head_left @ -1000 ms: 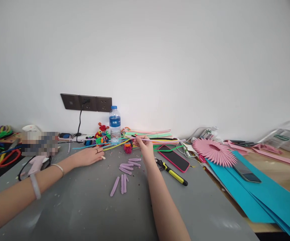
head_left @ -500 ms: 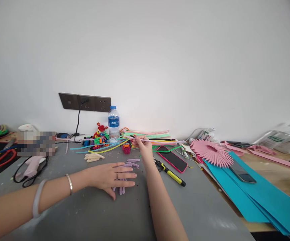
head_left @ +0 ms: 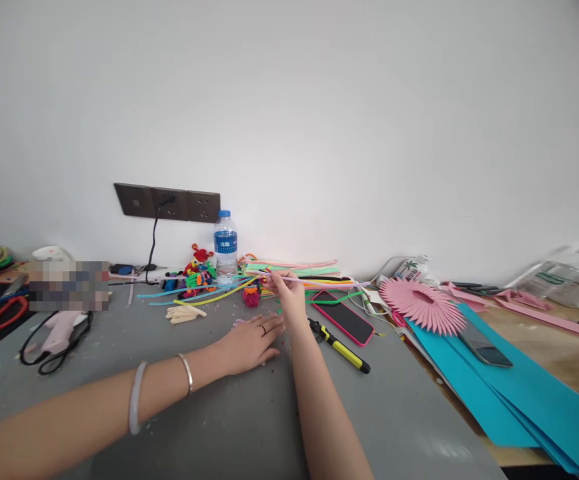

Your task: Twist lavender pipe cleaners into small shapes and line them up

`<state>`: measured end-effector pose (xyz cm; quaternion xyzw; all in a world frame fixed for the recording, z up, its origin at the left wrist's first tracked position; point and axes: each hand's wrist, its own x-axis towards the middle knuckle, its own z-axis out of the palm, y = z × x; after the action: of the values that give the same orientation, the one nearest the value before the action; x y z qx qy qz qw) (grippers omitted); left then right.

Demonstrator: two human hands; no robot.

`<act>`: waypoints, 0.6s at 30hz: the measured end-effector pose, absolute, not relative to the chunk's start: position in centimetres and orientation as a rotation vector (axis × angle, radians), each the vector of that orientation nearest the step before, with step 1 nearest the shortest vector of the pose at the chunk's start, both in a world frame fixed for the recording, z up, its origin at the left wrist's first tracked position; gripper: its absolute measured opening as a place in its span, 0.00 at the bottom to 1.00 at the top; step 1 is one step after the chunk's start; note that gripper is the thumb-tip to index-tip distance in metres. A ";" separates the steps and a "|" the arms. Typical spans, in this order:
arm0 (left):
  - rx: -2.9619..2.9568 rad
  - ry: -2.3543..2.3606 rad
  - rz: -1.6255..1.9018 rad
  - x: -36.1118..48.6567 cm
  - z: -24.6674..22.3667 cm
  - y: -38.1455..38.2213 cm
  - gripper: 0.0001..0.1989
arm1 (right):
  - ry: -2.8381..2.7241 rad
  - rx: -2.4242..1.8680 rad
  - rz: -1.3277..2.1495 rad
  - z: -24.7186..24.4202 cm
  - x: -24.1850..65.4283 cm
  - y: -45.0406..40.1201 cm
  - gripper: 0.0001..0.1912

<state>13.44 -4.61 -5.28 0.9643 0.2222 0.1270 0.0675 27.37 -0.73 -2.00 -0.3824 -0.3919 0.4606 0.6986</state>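
Note:
My right hand (head_left: 290, 295) pinches a long lilac pipe cleaner (head_left: 337, 283), which stretches out to the right. My left hand (head_left: 253, 341) lies flat on the grey table with its fingers stretched out, tips close to my right wrist. Under and behind it shows the end of a short purple pipe cleaner piece (head_left: 239, 323); other pieces are hidden by the hand. A bunch of cream pieces (head_left: 185, 314) lies to its left. A small crimson and orange fuzzy figure (head_left: 251, 297) stands beyond it, and yellow-handled pliers (head_left: 342, 348) rest right of my right forearm.
A water bottle (head_left: 226, 248) stands by the wall near coloured pipe cleaners (head_left: 299, 267). A phone with a pink case (head_left: 345, 320) lies to the right, beside a pleated pink paper ring (head_left: 422, 305) and blue sheets (head_left: 529, 393). A pink glue gun (head_left: 58, 333) with its cord lies left.
My left hand has slid right and slightly away from me, now covering most of the purple pieces. My right hand stays in place with the lilac pipe cleaner.

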 end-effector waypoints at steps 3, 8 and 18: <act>2.759 0.883 0.474 14.4 -5.5 -4.1 0.22 | -0.886 -0.858 1.025 -1.9 27.4 -0.8 0.17; 2.539 0.978 0.600 15.8 -5.5 -3.0 0.18 | -0.877 -0.848 1.022 -1.7 27.4 -0.9 0.15; 2.397 1.027 0.934 14.9 -4.9 -2.1 0.16 | -0.898 -0.815 1.144 -1.6 27.3 -1.1 0.16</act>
<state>14.88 -2.06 -4.91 0.8505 0.3645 0.3313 0.1846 27.26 -1.09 -1.63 -0.3621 -0.3986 0.5079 0.6724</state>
